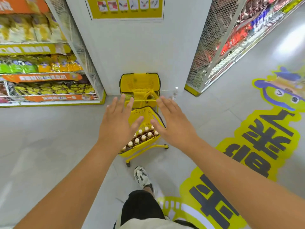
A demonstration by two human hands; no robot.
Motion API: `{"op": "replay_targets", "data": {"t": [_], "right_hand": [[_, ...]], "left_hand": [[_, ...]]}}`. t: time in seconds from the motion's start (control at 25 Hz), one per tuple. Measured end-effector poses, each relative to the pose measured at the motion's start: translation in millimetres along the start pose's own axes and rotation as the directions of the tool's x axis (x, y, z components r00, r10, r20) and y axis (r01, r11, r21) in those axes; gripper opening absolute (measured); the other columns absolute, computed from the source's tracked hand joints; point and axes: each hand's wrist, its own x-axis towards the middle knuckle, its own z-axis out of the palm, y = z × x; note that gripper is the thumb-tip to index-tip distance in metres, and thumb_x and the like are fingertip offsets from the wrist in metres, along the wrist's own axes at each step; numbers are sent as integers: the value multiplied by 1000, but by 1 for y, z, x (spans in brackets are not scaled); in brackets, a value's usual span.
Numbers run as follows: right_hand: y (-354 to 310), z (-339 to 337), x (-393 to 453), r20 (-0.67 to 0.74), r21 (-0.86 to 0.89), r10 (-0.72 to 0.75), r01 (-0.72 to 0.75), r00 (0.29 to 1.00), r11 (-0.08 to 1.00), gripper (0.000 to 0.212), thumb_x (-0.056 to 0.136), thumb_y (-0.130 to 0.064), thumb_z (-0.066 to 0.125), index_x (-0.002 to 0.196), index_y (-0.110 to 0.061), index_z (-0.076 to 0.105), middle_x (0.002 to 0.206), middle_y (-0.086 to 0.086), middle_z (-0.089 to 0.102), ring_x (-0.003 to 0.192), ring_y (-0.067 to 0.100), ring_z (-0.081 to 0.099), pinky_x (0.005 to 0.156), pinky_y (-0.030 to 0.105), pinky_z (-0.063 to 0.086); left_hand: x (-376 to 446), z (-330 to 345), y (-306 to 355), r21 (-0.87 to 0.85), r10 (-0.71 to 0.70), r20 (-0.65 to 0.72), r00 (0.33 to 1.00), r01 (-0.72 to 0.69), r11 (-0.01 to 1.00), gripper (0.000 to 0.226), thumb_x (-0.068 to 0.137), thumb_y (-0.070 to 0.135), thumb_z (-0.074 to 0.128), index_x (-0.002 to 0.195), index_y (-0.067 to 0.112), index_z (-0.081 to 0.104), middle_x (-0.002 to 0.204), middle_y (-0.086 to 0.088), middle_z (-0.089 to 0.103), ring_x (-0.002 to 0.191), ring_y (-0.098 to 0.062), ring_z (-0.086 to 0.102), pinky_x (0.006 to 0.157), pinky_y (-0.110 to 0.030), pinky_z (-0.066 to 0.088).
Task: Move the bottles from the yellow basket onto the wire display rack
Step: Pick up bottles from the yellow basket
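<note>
A yellow basket (145, 113) sits on a low yellow wheeled frame on the floor in front of me. Several brown bottles with cream caps (143, 137) stand packed inside it. My left hand (118, 123) and my right hand (173, 124) are stretched out above the basket, one on each side, fingers straight and spread, holding nothing. Both hands hang in the air, clear of the basket. Wire mesh shelving (212, 47) stands at the right; I cannot tell which unit is the display rack.
A stack of empty yellow baskets (140, 85) stands against the white pillar (140, 47) behind the loaded one. Snack shelves (41, 63) line the left. A small clear bottle (175, 93) stands by the pillar. My shoe (142, 176) is just behind the frame. Floor graphics cover the right.
</note>
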Motion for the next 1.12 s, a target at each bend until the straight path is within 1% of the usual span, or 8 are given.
{"op": "replay_targets", "data": {"t": [0.2, 0.36, 0.48, 0.64, 0.72, 0.8, 0.96, 1.12], "right_hand": [[41, 42, 74, 92, 7, 29, -30, 995, 1000, 74, 102, -50, 53, 162, -16, 27, 170, 2, 22, 157, 23, 14, 125, 37, 16], [72, 88, 139, 239, 30, 63, -72, 969, 997, 73, 101, -47, 56, 161, -15, 28, 170, 2, 21, 157, 21, 12, 124, 27, 8], [100, 127, 179, 314, 32, 83, -98, 946, 995, 75, 98, -54, 52, 159, -14, 34, 167, 5, 28, 155, 24, 20, 124, 34, 18], [154, 200, 220, 386, 2, 118, -129, 915, 992, 75, 96, -54, 52, 156, -11, 39, 164, 7, 35, 152, 26, 28, 123, 38, 26], [185, 243, 231, 462, 22, 152, -183, 874, 983, 74, 98, -51, 57, 159, -16, 34, 167, 1, 28, 154, 19, 21, 122, 31, 22], [213, 287, 235, 555, 58, 138, -204, 820, 977, 76, 99, -49, 60, 162, -23, 27, 169, -4, 21, 155, 12, 14, 121, 26, 18], [263, 375, 234, 687, 79, 70, -171, 723, 982, 78, 98, -46, 62, 162, -24, 23, 170, -2, 20, 156, 15, 16, 121, 29, 19], [297, 433, 234, 777, 32, 51, -120, 627, 992, 79, 98, -41, 64, 162, -20, 22, 169, 2, 21, 155, 23, 21, 123, 37, 24]], "left_hand": [[74, 58, -26, -47, -29, 69, 997, 32, 998, 83, 93, 72, 24, 159, 23, 29, 168, -8, 20, 155, -30, 16, 122, -52, 24], [137, 113, -62, -89, -51, 137, 989, 64, 994, 81, 93, 71, 26, 157, 21, 33, 166, -11, 25, 153, -32, 22, 121, -52, 28], [173, 159, -85, -122, -51, 214, 976, 79, 989, 81, 93, 70, 27, 156, 20, 34, 165, -12, 27, 152, -34, 26, 120, -51, 30], [199, 247, -108, -143, -56, 331, 942, 109, 984, 84, 91, 71, 26, 156, 18, 37, 165, -12, 29, 151, -34, 27, 120, -49, 29], [198, 300, -116, -191, -64, 384, 921, 147, 971, 80, 93, 68, 34, 156, 20, 36, 166, -9, 26, 154, -31, 21, 122, -46, 25], [192, 352, -122, -256, -61, 442, 895, 190, 948, 73, 97, 61, 46, 157, 22, 34, 168, -5, 22, 155, -27, 15, 122, -42, 21], [177, 452, -128, -328, -25, 550, 835, 243, 913, 75, 96, 58, 54, 158, 22, 33, 168, -5, 21, 155, -28, 15, 122, -44, 21], [167, 520, -131, -353, -37, 629, 776, 328, 876, 78, 95, 54, 58, 159, 22, 28, 168, -4, 19, 155, -27, 14, 123, -44, 20]]}}
